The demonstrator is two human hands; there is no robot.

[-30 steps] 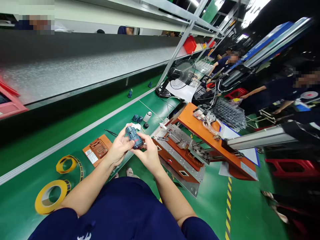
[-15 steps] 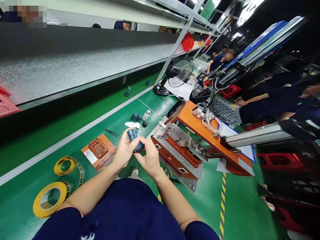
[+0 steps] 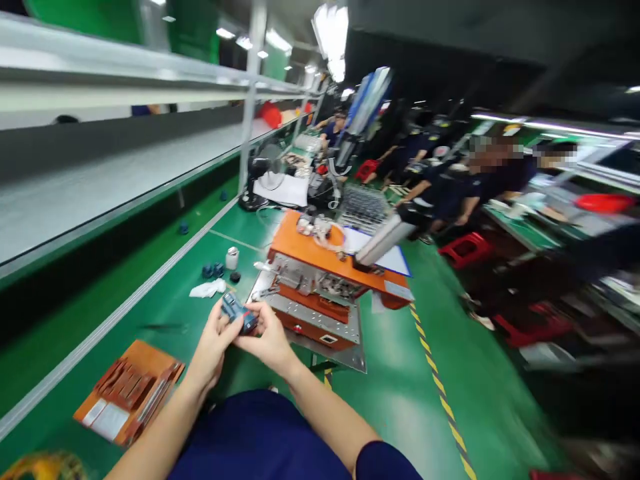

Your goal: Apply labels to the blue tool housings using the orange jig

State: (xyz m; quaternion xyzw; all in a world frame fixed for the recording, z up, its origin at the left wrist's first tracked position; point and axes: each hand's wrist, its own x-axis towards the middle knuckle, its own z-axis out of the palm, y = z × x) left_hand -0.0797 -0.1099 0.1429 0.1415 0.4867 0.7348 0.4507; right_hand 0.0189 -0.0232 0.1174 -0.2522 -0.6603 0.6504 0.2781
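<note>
While both hands meet over the near edge of the green surface, they hold one small blue-grey part between them. The left hand curls round its near left end, thumb on top; the right hand pinches its right end with closed fingertips. The part sits above the surface, not touching it, just left of the orange jig. Its long axis runs from upper left to lower right across the view, the darker end toward the right hand; motion blur hides finer detail.

Just beyond the hands a white rag lies crumpled on the surface. Past it stands a small white bottle with a dark cap beside it; what the bottle contains cannot be told. Two more blue parts lie just left of the bottle, and others sit farther up on the belt. A thin dark tool lies left of the hands.

Near the left forearm an orange fixture plate rests flat, with brown blocks and a white label on it. A yellow tape roll shows at the bottom left corner.

The jig carries grey metal plates and a loop of clear tubing on top. Behind it are a desk fan on a white sheet and a wire tray. Other people in dark blue sit along the line at right.
</note>
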